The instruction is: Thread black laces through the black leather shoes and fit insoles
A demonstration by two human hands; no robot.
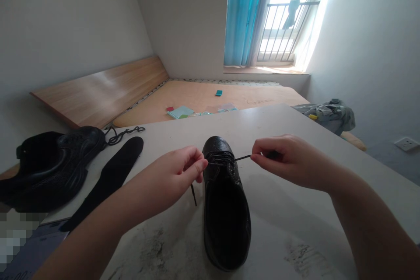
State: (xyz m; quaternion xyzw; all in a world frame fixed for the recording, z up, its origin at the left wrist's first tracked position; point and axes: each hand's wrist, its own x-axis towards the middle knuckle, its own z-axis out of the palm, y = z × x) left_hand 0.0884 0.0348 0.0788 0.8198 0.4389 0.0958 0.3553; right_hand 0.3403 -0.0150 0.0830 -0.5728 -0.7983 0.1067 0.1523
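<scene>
A black leather shoe (226, 210) stands upright on the white table, its toe pointing away from me and its opening toward me. Lace rows cross its front. At the shoe's left side my left hand (185, 168) pinches one end of the black shoelace (243, 157), whose loose tip hangs below the fingers. My right hand (282, 157), out to the right and apart from the shoe, has closed on the other lace end. Between that hand and the eyelets the lace runs taut.
On the left of the white table (262, 124) lie another black shoe (49, 166) with a loose lace and a black insole (121, 162). Beyond are a bed (262, 94) with small packets and a wooden headboard (108, 92). Grey-green clothing (334, 113) lies at the right.
</scene>
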